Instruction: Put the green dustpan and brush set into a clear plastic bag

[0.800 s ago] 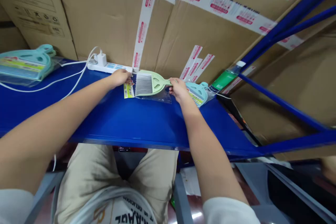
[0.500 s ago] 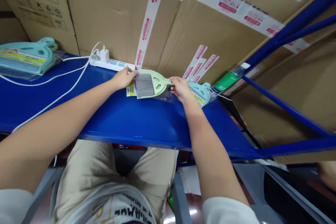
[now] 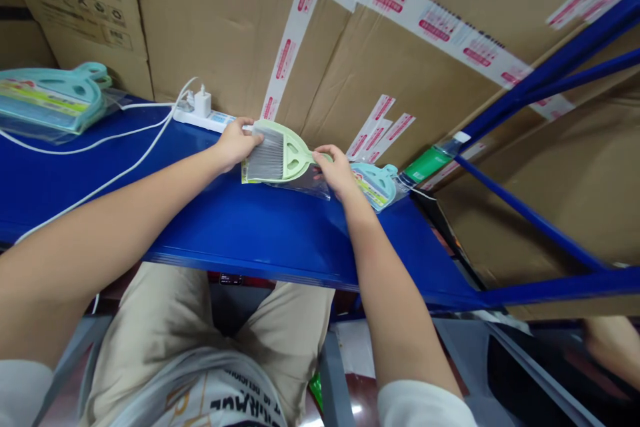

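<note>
The green dustpan set [image 3: 280, 159] lies on the blue shelf [image 3: 240, 227], long way running left to right, right between both hands. The left hand [image 3: 235, 145] curls its fingers on the brush end. The right hand [image 3: 334, 170] pinches the handle end (both are equally close). A teal dustpan [image 3: 375, 183] lies just beside it. Big cardboard boxes [image 3: 225, 33] stand behind.

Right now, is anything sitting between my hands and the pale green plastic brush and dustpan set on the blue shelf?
Nothing visible: the left hand grips the pale green plastic brush and dustpan set at its bristle end, the right hand at its handle.
</note>
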`<act>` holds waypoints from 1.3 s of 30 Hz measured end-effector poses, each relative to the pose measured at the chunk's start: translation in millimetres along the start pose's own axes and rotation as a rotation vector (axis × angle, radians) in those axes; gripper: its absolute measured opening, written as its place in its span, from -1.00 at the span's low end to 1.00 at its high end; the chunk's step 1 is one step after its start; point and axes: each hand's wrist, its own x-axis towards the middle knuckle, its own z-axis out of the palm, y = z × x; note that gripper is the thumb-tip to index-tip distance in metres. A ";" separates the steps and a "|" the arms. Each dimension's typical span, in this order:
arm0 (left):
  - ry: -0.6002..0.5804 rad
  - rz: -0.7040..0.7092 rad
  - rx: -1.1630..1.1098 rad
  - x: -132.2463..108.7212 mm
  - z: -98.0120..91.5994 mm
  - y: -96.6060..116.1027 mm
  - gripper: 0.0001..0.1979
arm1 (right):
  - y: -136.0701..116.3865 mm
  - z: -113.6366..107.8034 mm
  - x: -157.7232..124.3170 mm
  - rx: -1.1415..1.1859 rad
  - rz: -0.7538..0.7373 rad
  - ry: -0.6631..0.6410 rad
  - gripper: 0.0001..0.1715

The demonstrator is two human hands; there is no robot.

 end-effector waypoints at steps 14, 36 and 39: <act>-0.026 0.178 0.052 -11.1 10.2 0.1 -0.65 | -10.4 15.5 -17.1 -0.517 -0.352 -0.183 -0.84; -0.091 0.117 0.048 0.8 -0.7 1.9 -0.70 | -16.7 29.7 -32.0 -0.379 -0.237 0.128 -0.91; -0.065 0.127 0.134 3.6 -2.2 -5.3 -0.74 | -16.0 27.0 -26.7 -0.240 -0.165 0.200 -0.90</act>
